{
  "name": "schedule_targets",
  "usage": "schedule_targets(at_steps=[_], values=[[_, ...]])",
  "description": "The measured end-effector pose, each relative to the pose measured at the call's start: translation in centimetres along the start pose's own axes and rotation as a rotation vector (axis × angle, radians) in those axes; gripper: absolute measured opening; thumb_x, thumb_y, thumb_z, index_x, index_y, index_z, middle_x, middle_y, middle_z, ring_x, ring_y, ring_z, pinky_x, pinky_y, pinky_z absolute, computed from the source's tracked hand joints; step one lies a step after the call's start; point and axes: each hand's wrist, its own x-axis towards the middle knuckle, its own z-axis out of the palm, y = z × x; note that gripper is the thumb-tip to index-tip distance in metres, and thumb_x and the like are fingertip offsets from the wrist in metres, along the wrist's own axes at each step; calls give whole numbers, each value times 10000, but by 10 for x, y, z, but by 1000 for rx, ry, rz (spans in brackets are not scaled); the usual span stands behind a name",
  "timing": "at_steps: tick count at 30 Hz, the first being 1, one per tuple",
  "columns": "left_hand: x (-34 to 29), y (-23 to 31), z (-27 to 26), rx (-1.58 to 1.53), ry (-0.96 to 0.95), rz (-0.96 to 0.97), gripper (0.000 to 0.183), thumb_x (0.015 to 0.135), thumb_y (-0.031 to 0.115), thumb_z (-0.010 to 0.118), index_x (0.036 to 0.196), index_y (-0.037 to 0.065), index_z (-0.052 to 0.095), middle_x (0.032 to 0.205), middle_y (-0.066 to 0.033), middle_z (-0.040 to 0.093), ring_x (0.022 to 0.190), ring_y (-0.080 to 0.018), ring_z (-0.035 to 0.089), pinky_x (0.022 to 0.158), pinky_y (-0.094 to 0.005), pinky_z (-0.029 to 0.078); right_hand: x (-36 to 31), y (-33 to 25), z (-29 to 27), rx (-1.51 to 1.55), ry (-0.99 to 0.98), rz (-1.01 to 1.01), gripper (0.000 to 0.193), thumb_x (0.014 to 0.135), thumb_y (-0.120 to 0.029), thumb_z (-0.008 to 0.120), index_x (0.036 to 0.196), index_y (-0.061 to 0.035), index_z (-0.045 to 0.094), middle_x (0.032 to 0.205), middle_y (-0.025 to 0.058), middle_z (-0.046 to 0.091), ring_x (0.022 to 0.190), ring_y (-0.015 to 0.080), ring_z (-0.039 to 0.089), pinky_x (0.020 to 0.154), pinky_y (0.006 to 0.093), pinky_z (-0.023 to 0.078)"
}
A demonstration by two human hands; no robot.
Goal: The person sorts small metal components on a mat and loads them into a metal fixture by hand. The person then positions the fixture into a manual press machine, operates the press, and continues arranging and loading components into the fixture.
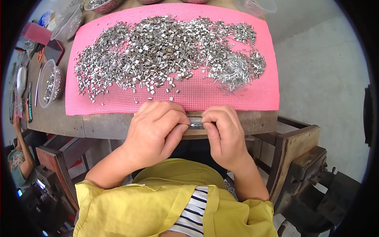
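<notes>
Between my two hands, at the near edge of the table, is a short grey metal strip [196, 125] with a row of small rounded shapes along it. My left hand [156, 128] pinches its left end between thumb and forefinger. Its right end sits in the closed thumb and fingers of my right hand [227, 132]. The fingertips hide both ends, so its full length cannot be made out. Just beyond my hands, many small silvery metal pieces [158, 49] lie spread over a pink textured mat [173, 102]. A heap of thin metal pins [235, 73] lies at their right side.
A clear plastic bowl of metal pieces [50, 85] stands left of the mat. Other tubs [67, 23] line the far edge. Pliers [29, 104] and orange-handled scissors [40, 54] lie far left. Another person's arm [23, 148] shows there. A dark machine [304, 185] stands at right.
</notes>
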Motion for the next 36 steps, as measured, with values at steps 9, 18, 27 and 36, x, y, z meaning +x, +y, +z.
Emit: schedule_targets(at_steps=[9, 18, 27, 36], values=[[-1, 1, 8, 45, 15, -4, 153, 820, 0, 751, 952, 47, 689, 985, -97, 713, 877, -301, 683, 775, -393, 512, -6, 8, 8, -55, 43, -111, 180, 881, -32, 713, 1026, -60, 610, 1041, 97, 651, 934, 320, 605, 832, 435, 456], [-2, 2, 10, 92, 28, 14, 141, 833, 36, 752, 942, 67, 669, 962, -67, 684, 864, -282, 665, 770, -400, 491, -4, 6, 9, -148, 53, -181, 228, 843, 3, 735, 1036, -36, 618, 1017, 113, 654, 907, 331, 619, 807, 432, 487], [-4, 13, 9, 319, 32, 129, 150, 827, 96, 764, 966, 83, 709, 977, -36, 701, 800, -224, 675, 741, -371, 503, -7, 5, 3, -409, 84, -387, 268, 829, -117, 695, 1074, -10, 693, 1103, 105, 684, 955, 267, 676, 807, 403, 471], [26, -7, -12, 170, 6, 101, 177, 817, 122, 820, 992, 112, 804, 919, -30, 729, 771, -249, 699, 690, -383, 550, -5, 22, -34, -436, 216, -161, 245, 811, -47, 801, 1049, -63, 745, 959, 69, 720, 868, 266, 682, 833, 409, 465]])
